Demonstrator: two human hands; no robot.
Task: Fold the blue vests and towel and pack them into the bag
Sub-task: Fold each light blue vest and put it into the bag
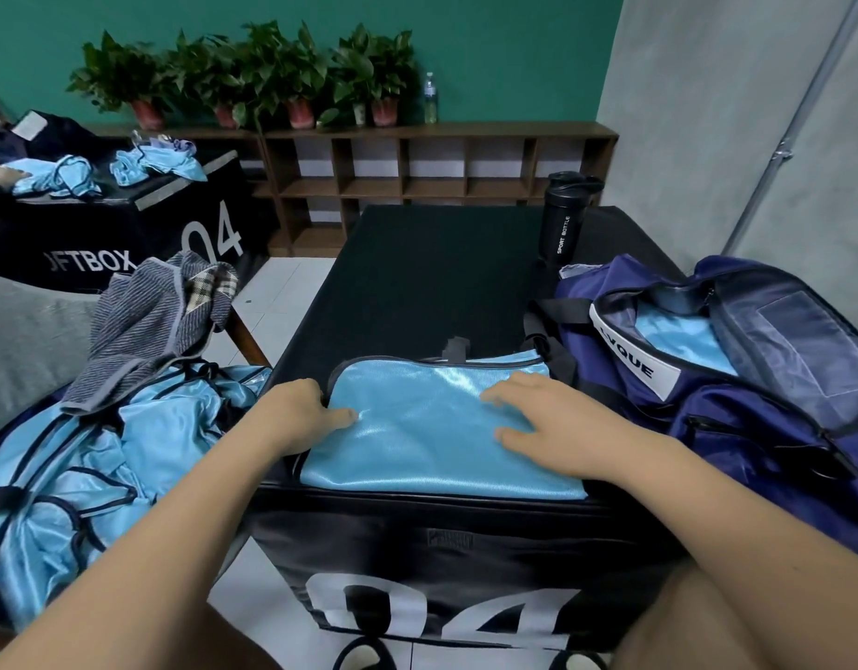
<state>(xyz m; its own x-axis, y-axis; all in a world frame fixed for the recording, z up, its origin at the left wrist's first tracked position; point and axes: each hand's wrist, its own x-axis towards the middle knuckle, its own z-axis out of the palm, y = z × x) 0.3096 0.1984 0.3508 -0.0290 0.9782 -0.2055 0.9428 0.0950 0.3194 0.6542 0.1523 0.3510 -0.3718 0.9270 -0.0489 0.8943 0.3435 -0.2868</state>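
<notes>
A folded light-blue vest (432, 427) lies flat on the near end of the black box (417, 282) in front of me. My left hand (304, 413) holds its left edge, thumb on top and fingers curled under the cloth. My right hand (538, 418) rests flat on its right part with fingers spread. A heap of unfolded blue vests (88, 466) lies at my left, with a grey striped towel (146, 321) on top of it. The navy bag (736, 374) stands open at the right, with blue fabric (678, 340) inside it.
A black sport bottle (562, 215) stands on the box's far right. A second black box (127, 224) at the far left carries more blue vests (151, 162). Behind are a wooden shelf (417, 176) with potted plants (253, 74) and a water bottle (430, 99).
</notes>
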